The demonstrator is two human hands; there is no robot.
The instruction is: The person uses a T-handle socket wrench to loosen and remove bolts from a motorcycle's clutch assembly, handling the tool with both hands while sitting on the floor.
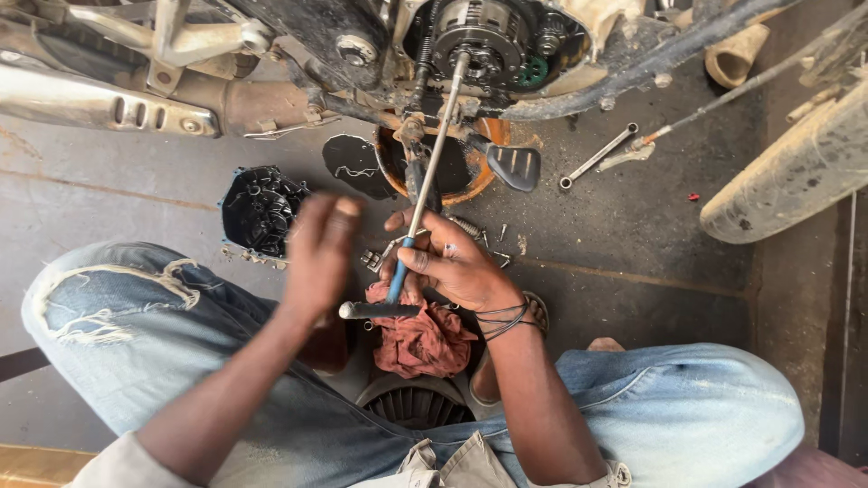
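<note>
1. Right hand [449,264] closed round the blue grip of a long T-handle wrench [432,172]; fingers wrapped tight near the crossbar.
2. Wrench shaft slanted up and away, far tip seated in the open clutch assembly [479,36] on the motorcycle engine.
3. Left hand [318,253] motion-blurred, just left of the wrench handle, fingers loosely curled, gripping nothing visible; contact with the crossbar cannot be told.
4. Red rag [420,339] on the floor under the crossbar, between the knees.
5. Orange drain pan [470,172] beneath the engine, dark inside.
6. Black engine cover [260,210] lying on the floor left of the pan, inner side up.
7. Small bolts [372,260] scattered near the right hand.
8. Spanner [597,155] on the floor to the right, well apart from both hands.
9. Dusty tyre [796,172] at right edge.
</note>
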